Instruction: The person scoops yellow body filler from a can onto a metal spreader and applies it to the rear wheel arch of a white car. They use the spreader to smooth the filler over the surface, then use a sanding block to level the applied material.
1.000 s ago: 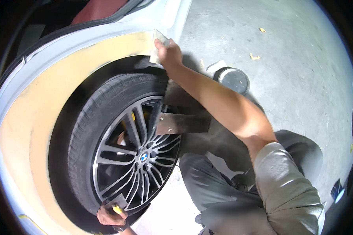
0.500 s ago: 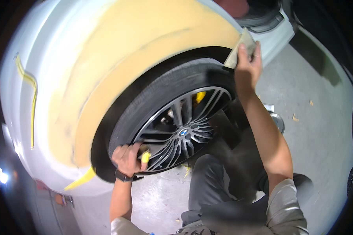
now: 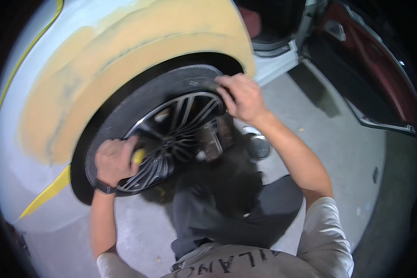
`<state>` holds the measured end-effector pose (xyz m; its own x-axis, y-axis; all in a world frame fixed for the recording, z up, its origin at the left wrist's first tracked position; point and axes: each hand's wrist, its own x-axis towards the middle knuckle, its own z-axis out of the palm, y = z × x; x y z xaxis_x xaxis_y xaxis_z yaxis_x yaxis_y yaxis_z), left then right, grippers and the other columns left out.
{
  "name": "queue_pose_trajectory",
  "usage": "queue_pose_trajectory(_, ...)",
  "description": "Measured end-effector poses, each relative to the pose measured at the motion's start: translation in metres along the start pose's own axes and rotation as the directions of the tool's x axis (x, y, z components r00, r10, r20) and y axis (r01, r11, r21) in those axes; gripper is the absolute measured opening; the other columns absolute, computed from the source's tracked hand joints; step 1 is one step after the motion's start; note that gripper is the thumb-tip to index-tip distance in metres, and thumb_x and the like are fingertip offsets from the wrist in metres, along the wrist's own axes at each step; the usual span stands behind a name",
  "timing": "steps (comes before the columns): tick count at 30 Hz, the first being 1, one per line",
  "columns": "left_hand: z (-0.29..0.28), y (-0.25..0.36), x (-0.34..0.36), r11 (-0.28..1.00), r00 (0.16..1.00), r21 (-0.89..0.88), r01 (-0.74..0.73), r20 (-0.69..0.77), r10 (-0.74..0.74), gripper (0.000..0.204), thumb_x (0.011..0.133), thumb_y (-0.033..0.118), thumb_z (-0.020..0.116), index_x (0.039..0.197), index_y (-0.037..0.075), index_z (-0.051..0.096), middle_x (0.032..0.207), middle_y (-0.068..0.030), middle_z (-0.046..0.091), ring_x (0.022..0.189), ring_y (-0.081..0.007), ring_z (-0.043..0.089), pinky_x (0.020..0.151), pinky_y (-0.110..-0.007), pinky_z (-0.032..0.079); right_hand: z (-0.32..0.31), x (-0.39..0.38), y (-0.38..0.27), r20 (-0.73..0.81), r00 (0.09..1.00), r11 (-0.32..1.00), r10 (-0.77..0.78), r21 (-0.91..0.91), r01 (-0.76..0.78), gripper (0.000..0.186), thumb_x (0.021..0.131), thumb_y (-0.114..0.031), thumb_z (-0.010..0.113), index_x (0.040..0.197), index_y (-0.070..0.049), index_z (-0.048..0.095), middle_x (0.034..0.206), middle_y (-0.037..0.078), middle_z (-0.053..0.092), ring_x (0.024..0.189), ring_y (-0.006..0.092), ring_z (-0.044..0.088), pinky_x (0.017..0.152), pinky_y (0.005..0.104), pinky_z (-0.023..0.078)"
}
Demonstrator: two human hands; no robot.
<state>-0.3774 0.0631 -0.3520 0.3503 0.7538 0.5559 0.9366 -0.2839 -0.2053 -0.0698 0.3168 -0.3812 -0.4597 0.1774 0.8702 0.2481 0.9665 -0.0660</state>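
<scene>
My left hand, with a dark band at the wrist, is closed in front of the tyre's lower left. A small yellow piece shows at its thumb; the rest of what it holds is hidden. My right hand is over the upper right of the tyre, fingers bent and thumb drawn toward them. Motion blur hides what lies between those fingers. Above the wheel curves the car's fender, with a broad beige patch and dark smudges along the arch.
Yellow tape runs off the arch's lower left, and a yellow strip follows the far left body edge. A round can stands on the grey floor. At right hangs an open car door with a red panel.
The view has shifted, so the car sits farther left. My right hand has gone from the fender's rear edge down to the tyre; the pale flat pad it held no longer shows.
</scene>
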Motion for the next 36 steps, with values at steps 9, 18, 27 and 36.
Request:
queue_pose_trajectory(9,0.002,-0.003,-0.007,0.994,0.996,-0.064,0.090,-0.017,-0.091,0.046,0.061,0.012,0.078,0.107,0.011,0.077,0.073,-0.0054,0.058,0.068,-0.0268,0.059,0.064,-0.037,0.049,-0.044,0.010,0.044,0.088,0.884,0.811,0.460,-0.446,-0.378,0.016,0.087,-0.020,0.076,0.095,-0.007,0.077,0.082,0.020,0.072,0.079,0.0408,0.071,0.071,0.0501,0.056)
queue_pose_trajectory(18,0.019,-0.006,-0.013,0.999,0.996,-0.031,0.015,-0.088,-0.017,0.049,0.069,0.029,0.078,0.116,0.016,0.075,0.076,-0.0058,0.066,0.070,-0.0261,0.063,0.067,-0.037,0.051,-0.031,0.134,-0.095,0.143,0.960,0.954,-0.240,-0.146,0.260,0.015,0.078,-0.001,0.081,0.092,-0.005,0.078,0.080,0.011,0.074,0.073,0.0277,0.073,0.067,0.0362,0.058)
queue_pose_trajectory(27,0.026,-0.009,-0.016,0.994,0.969,-0.108,-0.007,-0.248,-0.020,0.019,0.086,0.029,0.069,0.097,0.013,0.073,0.083,-0.0073,0.072,0.079,-0.0277,0.070,0.069,-0.040,0.057,0.024,0.168,-0.225,0.262,0.763,0.801,-0.591,0.079,0.594,0.015,0.073,-0.013,0.069,0.088,-0.012,0.067,0.072,0.001,0.059,0.071,0.0183,0.063,0.061,0.0297,0.053)
queue_pose_trajectory(36,0.031,0.067,-0.043,0.385,0.711,-0.837,0.390,0.007,-0.704,0.036,0.094,0.007,0.055,0.128,-0.003,0.061,0.111,-0.0152,0.073,0.104,-0.0252,0.069,0.089,-0.039,0.054,-0.027,0.095,-0.168,0.167,0.866,0.881,-0.470,0.154,0.448,0.039,0.073,-0.013,0.071,0.111,-0.006,0.077,0.088,0.005,0.064,0.075,0.0216,0.063,0.062,0.0345,0.053)
